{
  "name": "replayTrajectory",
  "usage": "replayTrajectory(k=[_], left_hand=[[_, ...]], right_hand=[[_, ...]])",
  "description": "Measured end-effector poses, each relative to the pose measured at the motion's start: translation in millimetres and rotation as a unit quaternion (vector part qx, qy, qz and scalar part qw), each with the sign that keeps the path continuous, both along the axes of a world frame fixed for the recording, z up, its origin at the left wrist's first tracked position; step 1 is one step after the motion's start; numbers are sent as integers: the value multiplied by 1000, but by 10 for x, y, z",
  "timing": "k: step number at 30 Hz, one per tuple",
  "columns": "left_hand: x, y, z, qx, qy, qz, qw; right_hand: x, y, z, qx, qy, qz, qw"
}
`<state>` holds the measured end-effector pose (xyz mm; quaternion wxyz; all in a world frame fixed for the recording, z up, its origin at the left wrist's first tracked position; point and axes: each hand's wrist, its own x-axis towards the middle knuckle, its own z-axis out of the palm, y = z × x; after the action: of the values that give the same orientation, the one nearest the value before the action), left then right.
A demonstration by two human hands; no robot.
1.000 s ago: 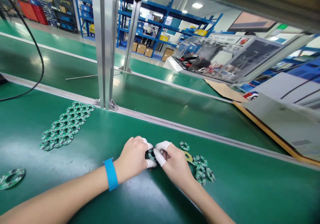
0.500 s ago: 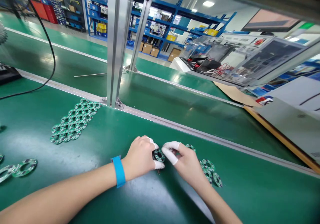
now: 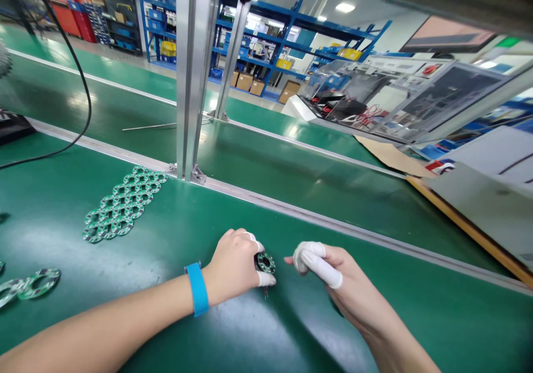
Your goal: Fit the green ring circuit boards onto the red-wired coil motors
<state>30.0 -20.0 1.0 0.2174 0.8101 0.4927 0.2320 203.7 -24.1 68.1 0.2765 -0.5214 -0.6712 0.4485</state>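
My left hand [image 3: 239,259], with white finger covers and a blue wristband, grips a small ring-shaped green board [image 3: 265,262] between thumb and fingers. Something dark sits behind that ring, and a thin piece sticks out below it. To its right, apart from the ring, my right hand [image 3: 322,265] has its covered thumb and index finger pressed together. Whether anything small is between those fingertips is hidden.
Rows of ring boards [image 3: 120,203] lie on the green table [image 3: 175,217] at the left. More rings [image 3: 39,283] lie at the near left edge. A metal post [image 3: 189,84] rises from a rail [image 3: 291,209] beyond my hands. A black cable [image 3: 87,95] hangs at the left.
My right hand has moved right, away from the ring, and turned; its fingers have closed together. It now covers the loose rings that showed at the right. My left hand has barely moved.
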Motion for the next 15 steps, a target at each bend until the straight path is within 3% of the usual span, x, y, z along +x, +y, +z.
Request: replayTrajectory(k=[4,10,15], left_hand=[[5,-16,0,5,9,-2,1000],[-1,-15,-16,11,-2,-3,1000],[2,-107,-22,13,8,-9,1000]], right_hand=[[-23,-19,23,-32,4,48,998],[-50,1,-171,95,-113,-29,989],[-127,-39,-399,205,-256,-6,945]])
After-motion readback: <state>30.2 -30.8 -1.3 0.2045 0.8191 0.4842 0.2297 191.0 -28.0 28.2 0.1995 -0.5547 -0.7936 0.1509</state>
